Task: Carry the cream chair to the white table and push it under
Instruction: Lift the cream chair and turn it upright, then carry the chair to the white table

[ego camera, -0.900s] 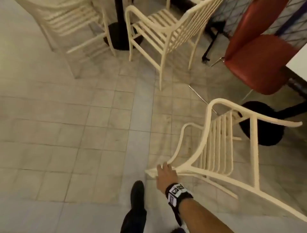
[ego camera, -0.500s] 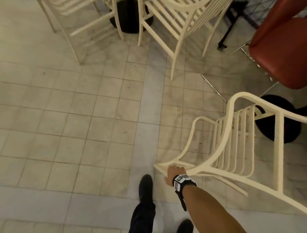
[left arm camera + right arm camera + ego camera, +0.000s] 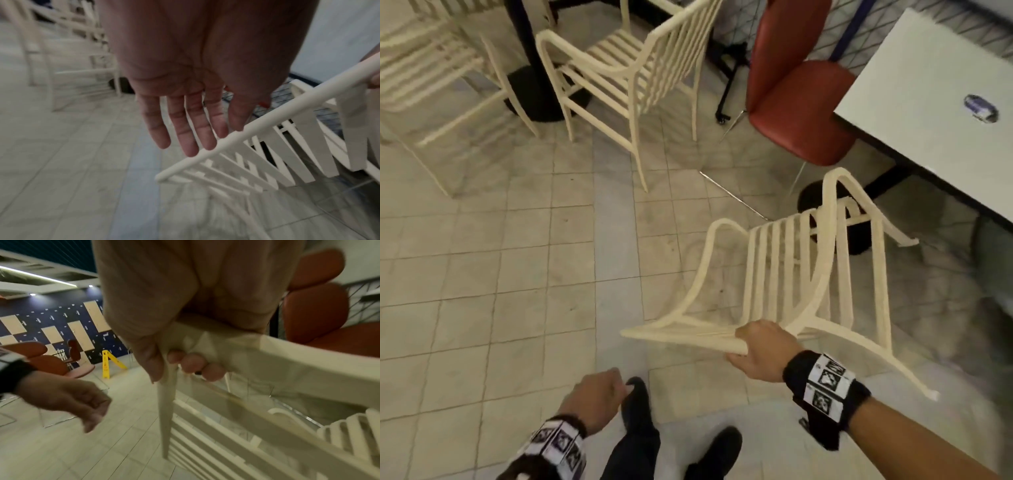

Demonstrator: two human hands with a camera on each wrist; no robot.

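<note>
Since 0.5 s ago the white worktop [image 3: 928,102] has entered view and the left hand [image 3: 595,397] has appeared, empty, fingers relaxed. Carry is nearing its end. Right hand [image 3: 760,349] grips the tilted cream chair [image 3: 791,274] by its top rail, near the worktop's edge.

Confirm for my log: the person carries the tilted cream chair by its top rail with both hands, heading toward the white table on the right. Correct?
Not quite: only the right hand grips the cream chair by its top rail. The left hand hangs free beside it, fingers relaxed, holding nothing, as the head and right wrist views show. The chair is tilted, and the white table does stand to the right.
</note>
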